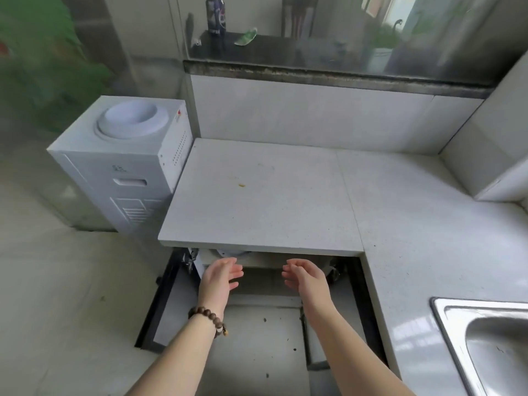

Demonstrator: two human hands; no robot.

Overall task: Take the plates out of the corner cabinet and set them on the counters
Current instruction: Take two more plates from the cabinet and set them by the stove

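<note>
Palms face each other at the mouth of the corner cabinet [265, 284], with the left hand [220, 277] and the right hand [305, 277] level and a little apart. Each grip is spread, fingers loosely straight, holding nothing; the pose looks like readiness to take a round thing by two opposite edges. Of the plates [232, 253] only a pale curved edge shows, tucked just under the front lip of the desk [271, 201] and just beyond the left fingertips; how many lie there I cannot tell. The left door [160, 310] stands swung out over the floor tiles, which leaves the reach unobstructed. A bead bracelet [208, 317] sits on the left wrist. The desk is pale speckled stone, bent in an L, with one yellow crumb [242, 184] on it and a steel sink [440, 307] set in at the right. A white water dispenser [123, 155] stands against its left end; white wall tiles rise to a dark window ledge bearing a can [216, 15].
</note>
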